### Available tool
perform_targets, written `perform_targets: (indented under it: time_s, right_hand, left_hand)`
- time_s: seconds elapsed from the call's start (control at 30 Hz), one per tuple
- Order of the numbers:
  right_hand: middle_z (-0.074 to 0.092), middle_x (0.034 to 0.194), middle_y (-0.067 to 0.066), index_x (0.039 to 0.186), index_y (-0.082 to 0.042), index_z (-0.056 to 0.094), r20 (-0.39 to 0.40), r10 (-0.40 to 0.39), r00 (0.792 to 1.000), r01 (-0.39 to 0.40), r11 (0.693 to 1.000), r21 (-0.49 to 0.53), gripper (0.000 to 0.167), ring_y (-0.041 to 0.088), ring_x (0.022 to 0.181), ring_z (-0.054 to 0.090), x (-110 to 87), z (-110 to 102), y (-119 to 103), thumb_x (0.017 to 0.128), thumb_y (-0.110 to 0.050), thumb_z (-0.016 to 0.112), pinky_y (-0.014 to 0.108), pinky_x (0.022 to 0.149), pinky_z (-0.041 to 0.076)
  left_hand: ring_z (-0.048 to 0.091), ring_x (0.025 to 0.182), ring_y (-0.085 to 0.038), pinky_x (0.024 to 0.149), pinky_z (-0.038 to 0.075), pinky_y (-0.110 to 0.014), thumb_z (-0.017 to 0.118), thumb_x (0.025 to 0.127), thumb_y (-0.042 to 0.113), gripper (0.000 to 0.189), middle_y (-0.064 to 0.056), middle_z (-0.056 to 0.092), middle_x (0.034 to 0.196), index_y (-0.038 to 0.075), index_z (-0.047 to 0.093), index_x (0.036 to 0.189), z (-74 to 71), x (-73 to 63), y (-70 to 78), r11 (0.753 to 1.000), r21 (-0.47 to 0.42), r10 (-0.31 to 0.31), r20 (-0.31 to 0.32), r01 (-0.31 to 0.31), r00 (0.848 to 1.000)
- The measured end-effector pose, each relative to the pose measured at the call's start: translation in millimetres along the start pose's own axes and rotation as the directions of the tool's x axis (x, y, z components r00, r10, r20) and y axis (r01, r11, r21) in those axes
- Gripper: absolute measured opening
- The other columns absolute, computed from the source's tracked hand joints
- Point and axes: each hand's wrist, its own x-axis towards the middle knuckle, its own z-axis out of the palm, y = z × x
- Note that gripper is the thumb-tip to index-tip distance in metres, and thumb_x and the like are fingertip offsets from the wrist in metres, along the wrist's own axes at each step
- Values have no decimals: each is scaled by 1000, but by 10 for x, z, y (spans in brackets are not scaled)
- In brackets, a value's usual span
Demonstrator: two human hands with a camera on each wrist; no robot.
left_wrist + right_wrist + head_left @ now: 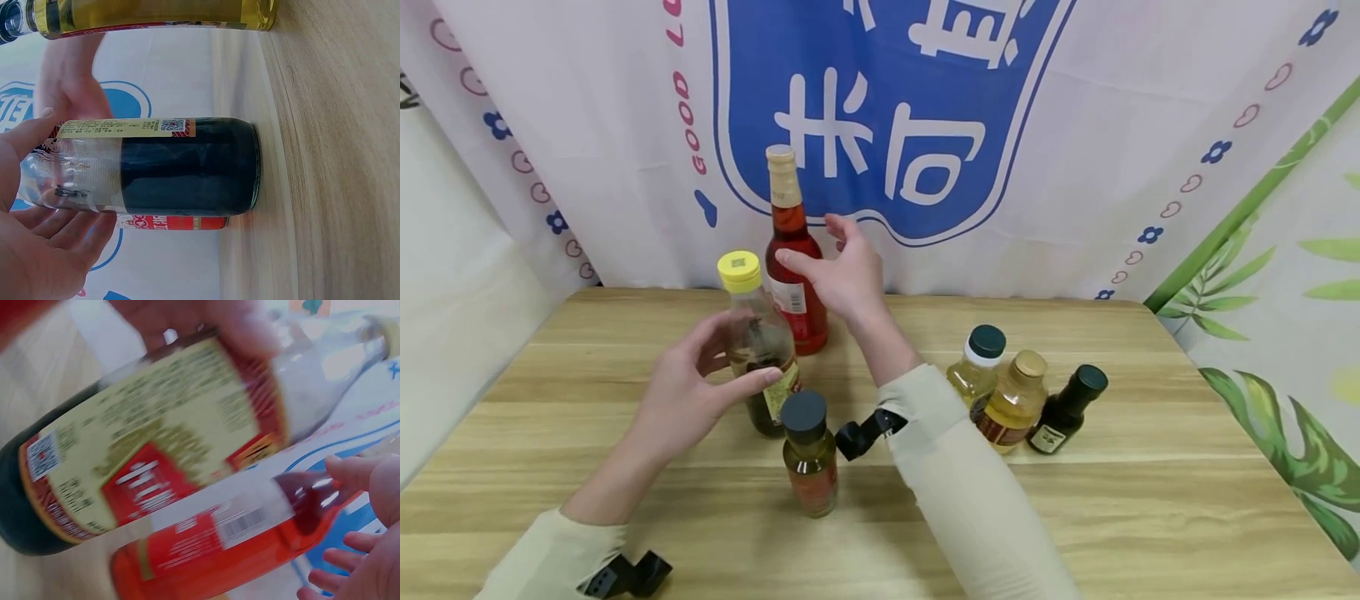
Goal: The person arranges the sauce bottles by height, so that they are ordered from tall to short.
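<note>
A soy sauce bottle (767, 346) with a yellow cap stands upright, dark liquid in its lower part. My left hand (688, 387) is around its upper body, thumb extended across the front and fingers spread along the far side, as the left wrist view shows. Behind it stands a red-liquid glass bottle (795, 287) with a gold foil neck. My right hand (850, 275) is beside that bottle, thumb near its shoulder and fingers loosely extended. In the right wrist view, the labelled soy sauce bottle (150, 450) overlaps the red bottle (219, 550).
A dark-capped bottle of yellowish liquid (811, 467) stands in front, between the forearms. To the right of the right forearm are a green-capped oil bottle (973, 371), a gold-capped bottle (1015, 400) and a small dark bottle (1063, 412). A printed curtain (1075, 208) hangs behind the wooden table (1150, 500).
</note>
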Motion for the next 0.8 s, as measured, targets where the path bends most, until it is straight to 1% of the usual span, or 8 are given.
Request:
perform_targets:
  time_s: [0.17, 0.37, 0.43, 0.6, 0.8]
  right_hand:
    - [53, 159, -1, 157, -21, 49, -49, -71, 996, 73, 997, 38, 74, 21, 149, 48, -144, -181, -216, 93, -35, 83, 46, 116, 52]
    - [55, 159, -4, 157, -21, 49, -83, -163, 983, 168, 985, 46, 76, 18, 147, 50, -348, -444, -483, 92, -36, 84, 43, 115, 53]
    - [56, 158, -5, 157, -20, 49, -92, -197, 976, 203, 978, 53, 76, 16, 146, 51, -427, -519, -561, 92, -35, 84, 43, 115, 53]
    - [58, 156, -4, 157, -18, 50, -97, -280, 955, 287, 956, 66, 75, 12, 143, 54, -611, -684, -717, 93, -32, 84, 36, 116, 49]
    - [62, 152, -3, 155, -15, 52, -96, -339, 936, 347, 934, 83, 71, 8, 138, 58, -813, -953, -818, 93, -26, 84, 32, 117, 47]
  left_hand:
    - [63, 124, -26, 95, 48, -1, 85, 92, 29, 71, -13, 66, 139, 10, 52, 152, 21, 15, 7, 1000, -6, 12, -3, -12, 1000]
    - [63, 122, -26, 95, 48, -1, 85, 92, 28, 71, -14, 66, 138, 9, 53, 152, 65, 44, 26, 1000, -7, 21, 7, -21, 1000]
    - [62, 123, -26, 95, 48, -2, 85, 93, 28, 70, -13, 65, 138, 9, 52, 151, 71, 45, 24, 1000, -12, 19, 9, -19, 1000]
    - [61, 122, -22, 95, 48, -2, 85, 93, 29, 68, -12, 65, 138, 12, 53, 151, 47, 24, 1, 1000, -5, -1, 2, 1, 1000]
    - [61, 125, -25, 94, 47, 0, 84, 93, 29, 68, -13, 65, 138, 12, 52, 151, 14, 2, -6, 1000, 2, -15, 6, 15, 1000]
